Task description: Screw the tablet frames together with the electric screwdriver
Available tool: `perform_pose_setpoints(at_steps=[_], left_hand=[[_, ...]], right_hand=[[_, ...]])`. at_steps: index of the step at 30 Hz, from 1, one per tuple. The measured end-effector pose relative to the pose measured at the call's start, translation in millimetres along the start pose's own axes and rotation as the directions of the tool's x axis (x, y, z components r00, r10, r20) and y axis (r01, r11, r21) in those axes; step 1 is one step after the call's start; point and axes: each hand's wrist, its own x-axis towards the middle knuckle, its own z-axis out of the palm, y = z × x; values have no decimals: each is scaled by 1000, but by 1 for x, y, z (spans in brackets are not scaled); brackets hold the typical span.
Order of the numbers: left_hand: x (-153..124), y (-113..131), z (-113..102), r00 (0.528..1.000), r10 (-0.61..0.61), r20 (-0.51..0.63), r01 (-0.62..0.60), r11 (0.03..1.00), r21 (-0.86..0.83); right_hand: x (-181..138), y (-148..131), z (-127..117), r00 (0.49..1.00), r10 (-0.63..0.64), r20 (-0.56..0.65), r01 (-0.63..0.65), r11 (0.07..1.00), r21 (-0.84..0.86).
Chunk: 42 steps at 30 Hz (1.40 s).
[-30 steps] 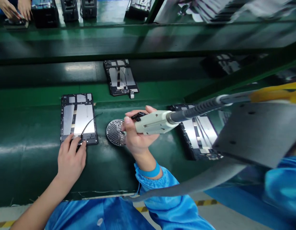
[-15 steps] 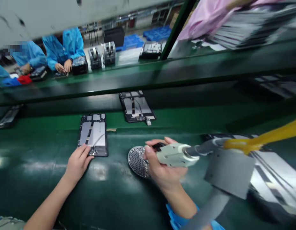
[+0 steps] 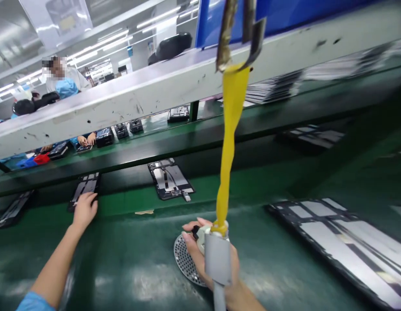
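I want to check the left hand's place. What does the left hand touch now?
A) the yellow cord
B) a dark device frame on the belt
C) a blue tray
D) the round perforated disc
B: the left hand rests on a dark frame, apart from the disc.

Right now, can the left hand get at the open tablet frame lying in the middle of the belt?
Probably yes: the left hand rests on another frame, and the belt between it and the middle tablet frame looks unobstructed.
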Motion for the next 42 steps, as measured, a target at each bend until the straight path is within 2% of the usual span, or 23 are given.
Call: perform_pose_setpoints(at_steps=[3,6,8,10,12,16,20,22,25,28,31,32,35,37,39,42], left_hand=[[18,70,67,991,45,126,-24,987,-161],[36,145,134,970,64,233,12,950,-311],[45,183,162,963,35,268,72,922,-380],[50,207,176,962,-9,274,136,884,-447],[51,217,179,963,-53,265,191,828,-527],[55,216,174,952,-179,248,303,649,-698],[63,213,169,885,-356,301,432,386,-815],[60,207,158,844,-425,326,462,269,-845],[30,191,128,812,-483,328,455,170,-874],[-31,166,90,795,-510,329,457,145,-878],[-107,138,60,761,-551,342,507,176,-844],[-132,130,54,758,-561,332,524,219,-823],[-194,116,45,833,-510,213,495,517,-698],[-219,116,43,908,-403,112,391,721,-572],[-229,119,41,967,-250,45,245,870,-428],[-229,124,40,998,-19,63,33,972,-233]], right_hand=[[-7,10,-2,1000,6,26,-5,1000,-27],[-11,19,-3,999,12,48,-11,1000,-15],[-11,22,-4,999,9,48,-9,1000,-16],[-9,23,-3,999,4,41,-3,1000,-25],[-8,24,-2,1000,0,26,0,1000,-28],[-9,27,-1,999,22,48,-21,1000,-17],[-13,28,-1,997,23,72,-24,1000,13],[-13,26,-1,997,11,78,-12,1000,15],[-11,22,1,997,-13,81,13,1000,8],[-8,20,2,997,-26,78,25,1000,8],[-9,23,2,998,16,60,-18,999,33],[-11,25,2,998,41,55,-43,998,41],[-16,25,1,992,103,70,-107,993,52],[-17,20,-1,989,116,89,-121,991,54],[-15,9,-5,987,128,101,-135,989,65],[-6,-10,-11,979,175,104,-181,982,56]])
